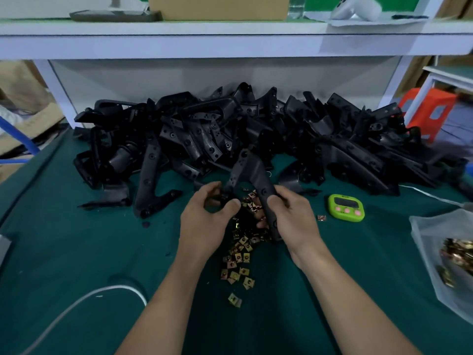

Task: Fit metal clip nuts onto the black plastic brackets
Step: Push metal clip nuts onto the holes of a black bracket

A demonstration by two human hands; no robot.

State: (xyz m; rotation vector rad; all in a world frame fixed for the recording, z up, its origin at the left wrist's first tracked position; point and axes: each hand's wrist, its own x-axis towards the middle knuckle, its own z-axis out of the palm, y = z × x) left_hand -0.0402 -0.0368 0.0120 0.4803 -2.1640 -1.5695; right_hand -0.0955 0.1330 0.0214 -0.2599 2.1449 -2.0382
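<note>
Both hands are up on one black plastic bracket (249,170), a forked piece held above the green mat (76,252) with its apex pointing away from the person. The right hand (291,219) has the right leg wrapped tight, thumb laid across the top face and fingers curled underneath. The left hand (202,226) is at the tip of the other leg, fingers and thumb hooked round it in a ring. Whether a nut sits between those fingertips, I cannot tell; it's too dark in there.

Directly beneath the grip, and trailing back toward the person between the two forearms, lies a loose scatter of brass-coloured metal clip nuts (239,257). Beyond the grip, a big heap of black brackets (256,124) stretches well out to both sides, up against the white shelf frame (230,42). Just right of the right hand sits a single stray clip nut (321,218), and just past that a lime-green digital timer (346,208) with pink buttons. Further right, well apart from the grip, a clear plastic tub (430,242) holds more clip nuts (458,249). Near the left forearm, a white cable (76,303) curves across the mat.
</note>
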